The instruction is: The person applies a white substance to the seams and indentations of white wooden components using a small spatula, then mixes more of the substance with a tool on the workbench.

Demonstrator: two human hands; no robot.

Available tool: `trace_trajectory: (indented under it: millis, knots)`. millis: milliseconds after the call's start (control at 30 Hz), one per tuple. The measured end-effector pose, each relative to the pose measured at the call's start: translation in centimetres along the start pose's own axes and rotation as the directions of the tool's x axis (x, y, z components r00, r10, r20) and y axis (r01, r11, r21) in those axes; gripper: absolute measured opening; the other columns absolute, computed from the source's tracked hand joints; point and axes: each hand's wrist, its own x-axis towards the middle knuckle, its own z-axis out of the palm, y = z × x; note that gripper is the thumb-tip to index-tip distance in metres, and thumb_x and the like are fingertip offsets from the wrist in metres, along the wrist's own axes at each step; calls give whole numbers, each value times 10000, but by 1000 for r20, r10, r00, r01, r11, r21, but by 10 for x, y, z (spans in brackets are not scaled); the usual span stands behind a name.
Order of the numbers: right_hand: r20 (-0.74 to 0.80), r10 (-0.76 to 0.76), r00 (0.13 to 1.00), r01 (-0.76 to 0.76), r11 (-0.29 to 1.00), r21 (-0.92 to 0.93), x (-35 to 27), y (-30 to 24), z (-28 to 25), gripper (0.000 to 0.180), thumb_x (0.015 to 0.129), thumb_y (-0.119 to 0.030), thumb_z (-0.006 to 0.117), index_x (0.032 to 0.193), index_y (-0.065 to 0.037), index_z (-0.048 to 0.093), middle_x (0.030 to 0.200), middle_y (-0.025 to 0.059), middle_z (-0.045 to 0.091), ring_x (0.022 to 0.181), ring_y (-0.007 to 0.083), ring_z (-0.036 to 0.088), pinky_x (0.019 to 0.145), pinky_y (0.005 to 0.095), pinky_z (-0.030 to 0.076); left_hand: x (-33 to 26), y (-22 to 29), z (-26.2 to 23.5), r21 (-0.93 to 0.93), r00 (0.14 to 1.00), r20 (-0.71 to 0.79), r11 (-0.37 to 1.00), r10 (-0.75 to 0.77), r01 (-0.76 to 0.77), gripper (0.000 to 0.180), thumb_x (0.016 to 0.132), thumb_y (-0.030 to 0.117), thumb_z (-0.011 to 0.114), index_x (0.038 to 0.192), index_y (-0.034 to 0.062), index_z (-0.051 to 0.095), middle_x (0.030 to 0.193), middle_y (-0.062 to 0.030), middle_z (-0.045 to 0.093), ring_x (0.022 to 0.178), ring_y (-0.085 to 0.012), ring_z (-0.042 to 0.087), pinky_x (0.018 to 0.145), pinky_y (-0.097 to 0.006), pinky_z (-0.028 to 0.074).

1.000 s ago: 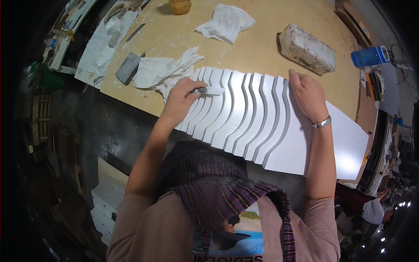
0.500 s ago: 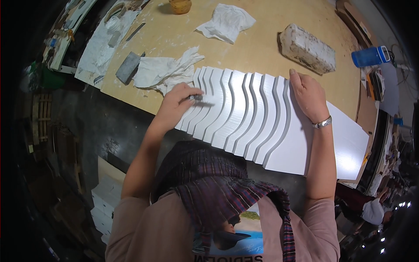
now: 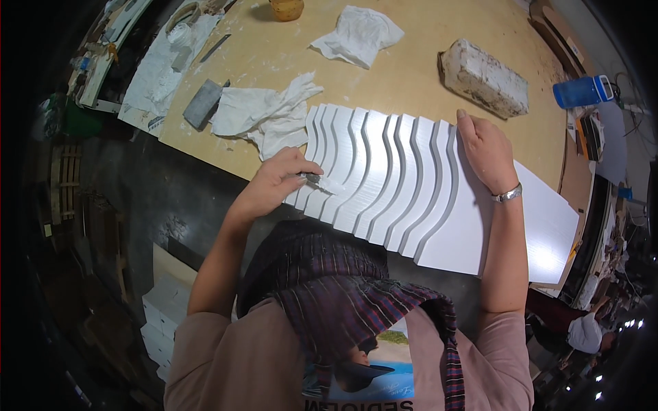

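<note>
A white panel with wavy raised ridges lies across the near edge of the table. Over its left part, my left hand is closed round a small putty knife, whose thin pale blade reaches over the ridges. My right hand, with a watch on the wrist, holds the panel near its far edge, right of the last ridge; some fingertips are hidden. Just beyond the left hand lies a crumpled white cloth, touching a grey block.
Another white cloth and a stained, wrapped oblong block lie farther back on the wooden table. An amber cup stands at the back, a blue jug at the right. A person shows at the lower right.
My left hand has moved the putty knife toward me along the ridges, down to the panel's near left part. The right hand stays in place.
</note>
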Motion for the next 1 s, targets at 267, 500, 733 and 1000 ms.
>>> trace_trajectory:
  millis: [267,500,733,1000]
  knots:
    - [-1,-10,1000,10,1000,9,0,0,1,528,937,-409,370,782,22,633,730,234,616,732,418,581,694,458,452,-5,-1,-2,-80,998,-36,996,-45,43,309,747,-55,529,1014,48,646,863,-73,487,844,-204,489,769,-267,392]
    - [10,17,1000,-17,1000,-6,-1,-1,0,531,936,-414,369,786,19,638,734,229,622,737,411,586,699,458,454,-15,4,-6,-19,999,-6,999,-37,37,285,753,-45,521,997,32,647,863,-69,492,834,-193,491,753,-263,392]
    - [-19,-8,1000,9,1000,10,1,3,3,533,939,-414,371,779,20,636,726,230,620,727,415,583,692,461,452,-26,10,-11,43,999,-13,998,-41,41,281,744,-46,526,972,43,663,831,-73,493,841,-212,495,773,-283,397]
    - [-3,4,1000,-4,1000,8,1,2,1,539,939,-422,377,756,24,617,709,230,609,709,415,573,669,460,444,-43,6,1,18,995,-79,998,-54,56,277,728,-62,546,960,34,662,829,-79,509,830,-213,512,758,-279,412]
